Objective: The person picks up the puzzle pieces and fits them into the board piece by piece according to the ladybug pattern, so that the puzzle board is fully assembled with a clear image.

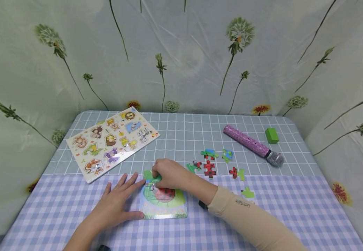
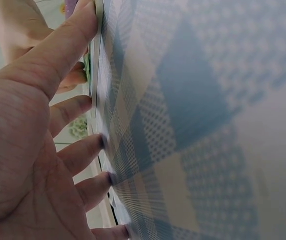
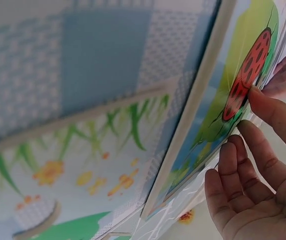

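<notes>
Left hand [image 1: 117, 200] lies spread on the bench [image 1: 43, 223], thumb against the puzzle board [image 1: 165, 212]. Right hand [image 1: 170, 174], fingers bent, touches the board's far-left part; whether it pinches anything cannot be determined. Loose pieces [image 1: 210, 169] lie beyond, rightward.

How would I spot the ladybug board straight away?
Start at the blue-and-white gingham cloth on the near side. Beside the spread left hand, partly under the right hand, lies the ladybug board. Unlike the bigger animal board, it shows one large red, black-spotted ladybug.
</notes>
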A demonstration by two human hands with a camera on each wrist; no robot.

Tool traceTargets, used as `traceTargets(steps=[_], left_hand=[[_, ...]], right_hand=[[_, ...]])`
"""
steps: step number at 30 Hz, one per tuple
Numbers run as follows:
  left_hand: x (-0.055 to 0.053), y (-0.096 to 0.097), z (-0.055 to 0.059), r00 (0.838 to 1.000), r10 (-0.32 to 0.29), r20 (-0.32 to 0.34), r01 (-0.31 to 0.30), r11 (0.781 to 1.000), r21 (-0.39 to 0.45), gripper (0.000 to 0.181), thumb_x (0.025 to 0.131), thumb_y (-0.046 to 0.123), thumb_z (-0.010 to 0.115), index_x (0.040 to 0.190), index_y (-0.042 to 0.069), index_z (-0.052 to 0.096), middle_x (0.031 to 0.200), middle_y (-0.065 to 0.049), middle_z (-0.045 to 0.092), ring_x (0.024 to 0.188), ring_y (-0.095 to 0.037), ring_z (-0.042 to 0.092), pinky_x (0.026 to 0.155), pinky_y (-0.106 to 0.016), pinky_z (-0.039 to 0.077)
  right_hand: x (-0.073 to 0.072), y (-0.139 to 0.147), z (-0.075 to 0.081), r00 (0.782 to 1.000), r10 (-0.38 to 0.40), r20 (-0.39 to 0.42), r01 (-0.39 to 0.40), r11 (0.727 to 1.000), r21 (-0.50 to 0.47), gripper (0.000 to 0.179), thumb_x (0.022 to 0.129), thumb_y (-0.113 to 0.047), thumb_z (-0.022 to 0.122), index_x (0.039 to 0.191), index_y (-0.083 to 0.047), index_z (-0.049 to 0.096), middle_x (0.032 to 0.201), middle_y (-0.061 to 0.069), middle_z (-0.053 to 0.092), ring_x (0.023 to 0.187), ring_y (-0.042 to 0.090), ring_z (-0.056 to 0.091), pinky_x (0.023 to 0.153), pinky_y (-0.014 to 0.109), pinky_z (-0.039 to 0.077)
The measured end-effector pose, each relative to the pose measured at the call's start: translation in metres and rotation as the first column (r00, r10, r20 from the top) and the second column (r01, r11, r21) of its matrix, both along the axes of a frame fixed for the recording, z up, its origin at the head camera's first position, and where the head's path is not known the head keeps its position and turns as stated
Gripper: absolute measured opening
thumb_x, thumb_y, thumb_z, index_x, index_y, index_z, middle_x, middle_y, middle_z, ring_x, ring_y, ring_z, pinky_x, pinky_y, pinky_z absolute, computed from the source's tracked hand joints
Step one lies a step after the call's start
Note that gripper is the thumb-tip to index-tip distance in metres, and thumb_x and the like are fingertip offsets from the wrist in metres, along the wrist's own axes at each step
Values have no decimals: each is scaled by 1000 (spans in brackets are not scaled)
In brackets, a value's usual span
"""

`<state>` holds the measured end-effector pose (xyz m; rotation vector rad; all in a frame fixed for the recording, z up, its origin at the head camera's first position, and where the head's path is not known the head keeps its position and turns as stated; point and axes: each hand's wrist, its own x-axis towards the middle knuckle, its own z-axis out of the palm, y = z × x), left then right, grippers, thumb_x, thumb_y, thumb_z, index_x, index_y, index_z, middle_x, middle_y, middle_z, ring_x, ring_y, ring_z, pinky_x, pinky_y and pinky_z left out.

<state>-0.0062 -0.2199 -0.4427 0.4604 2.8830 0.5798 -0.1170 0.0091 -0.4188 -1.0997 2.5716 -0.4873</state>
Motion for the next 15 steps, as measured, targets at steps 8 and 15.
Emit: traceTargets(steps=[8,15], left_hand=[[0,0,0,1000,-24,-16,24,999,-27,93,75,63,89,158,41,53,174,-9,39,159,-53,33,108,-93,26],[-1,1,1,1000,-21,-6,21,999,-34,94,75,63,89,158,41,53,174,-9,39,158,-53,34,108,-93,26]], right_hand=[[0,0,-2,1000,-11,2,11,1000,-21,21,85,-23,93,98,-15,79,97,-6,68,82,5,54,76,18,50],[1,2,-1,1000,6,1,-6,1000,-11,25,87,-25,92,107,-15,80,101,-4,69,86,6,54,80,20,51]])
